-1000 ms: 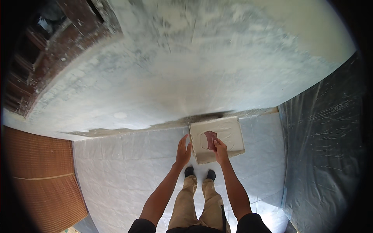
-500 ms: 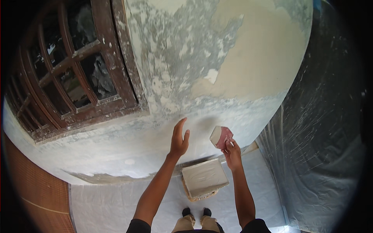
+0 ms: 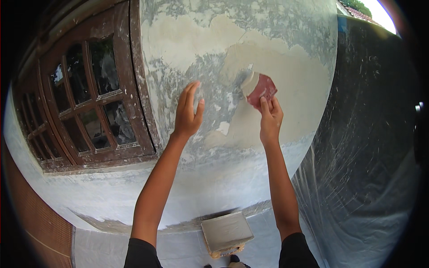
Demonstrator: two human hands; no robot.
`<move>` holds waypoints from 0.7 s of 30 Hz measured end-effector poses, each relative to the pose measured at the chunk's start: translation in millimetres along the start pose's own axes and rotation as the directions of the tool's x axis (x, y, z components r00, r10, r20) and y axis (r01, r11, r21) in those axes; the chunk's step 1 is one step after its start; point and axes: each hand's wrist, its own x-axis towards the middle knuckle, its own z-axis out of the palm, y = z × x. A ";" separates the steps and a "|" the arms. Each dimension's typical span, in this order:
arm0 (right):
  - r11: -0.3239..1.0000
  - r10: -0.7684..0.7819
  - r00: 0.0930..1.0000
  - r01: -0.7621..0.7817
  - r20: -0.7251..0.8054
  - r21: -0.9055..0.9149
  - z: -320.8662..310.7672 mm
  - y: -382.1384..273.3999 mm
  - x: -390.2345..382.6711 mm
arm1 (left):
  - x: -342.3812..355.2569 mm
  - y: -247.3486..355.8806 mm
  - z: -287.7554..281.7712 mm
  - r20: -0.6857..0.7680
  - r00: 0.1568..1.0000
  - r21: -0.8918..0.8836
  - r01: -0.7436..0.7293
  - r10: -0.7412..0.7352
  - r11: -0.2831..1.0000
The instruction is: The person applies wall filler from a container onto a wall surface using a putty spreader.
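Observation:
My right hand (image 3: pixel 271 121) grips a flat red putty spreader (image 3: pixel 264 91) between thumb and fingers. Beige putty coats its left edge, which is at the wall over a smooth beige patch (image 3: pixel 297 85); whether it touches cannot be told. To the left, my left hand (image 3: pixel 187 114) is raised with fingers stretched and thumb apart, holding nothing. It is in front of the mottled grey and white wall (image 3: pixel 178 62), between the window and the beige patch. Below, a rectangular tray (image 3: pixel 230 246) holds a layer of beige putty.
A brown wooden window (image 3: pixel 145 107) with small panes fills the left side. Dark plastic sheeting (image 3: pixel 362 134) hangs at the right. Pale sheeting (image 3: pixel 107 245) covers the floor, and the tray stands on a low support by the wall's foot.
Both hands have risen up the wall, the right one carrying the spreader from above the tray to the beige patch. The view has tilted upward.

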 end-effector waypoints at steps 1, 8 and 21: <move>1.000 -0.008 1.000 0.008 0.008 0.007 6.3 -0.6 13.0 | 11.1 -2.0 1.7 -0.009 1.000 0.008 -0.007 0.007 1.000; 0.552 -0.593 0.788 0.547 0.165 -0.630 27.0 27.0 35.7 | 37.0 -11.2 8.4 -0.067 0.994 0.149 -0.075 0.086 0.986; 0.130 -0.514 0.738 0.571 0.437 -0.810 45.3 55.7 27.9 | 31.3 -28.6 15.0 -0.034 0.979 0.291 -0.184 0.203 0.939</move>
